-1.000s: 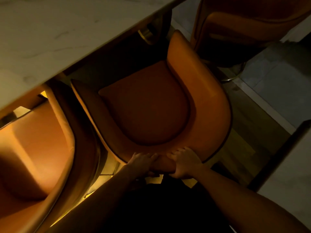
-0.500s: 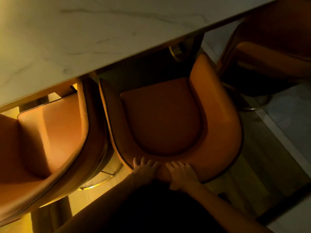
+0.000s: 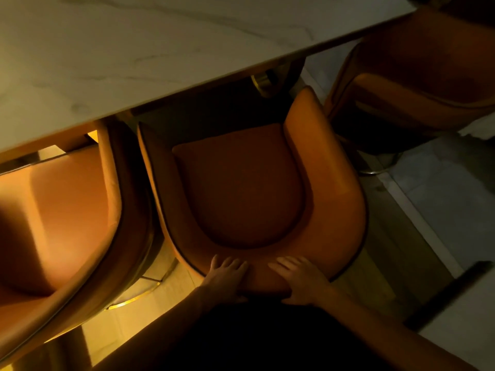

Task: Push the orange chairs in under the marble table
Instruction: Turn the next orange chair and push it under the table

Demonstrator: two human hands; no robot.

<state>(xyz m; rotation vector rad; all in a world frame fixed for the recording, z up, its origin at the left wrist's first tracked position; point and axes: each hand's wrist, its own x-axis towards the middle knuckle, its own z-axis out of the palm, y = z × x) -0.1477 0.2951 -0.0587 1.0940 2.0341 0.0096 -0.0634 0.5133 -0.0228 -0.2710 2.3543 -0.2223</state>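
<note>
The marble table (image 3: 150,49) is seen across the upper left, the middle orange chair (image 3: 334,188) is tucked partly beneath its edge at centre, and its backrest is pressed by the left hand (image 3: 226,279) and right hand (image 3: 302,281), fingers straight and spread.

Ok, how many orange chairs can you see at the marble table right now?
3. The middle orange upholstered chair has both hands on its backrest; a second orange chair stands at its left, a third at the upper right. More may be hidden outside the frame.
</note>
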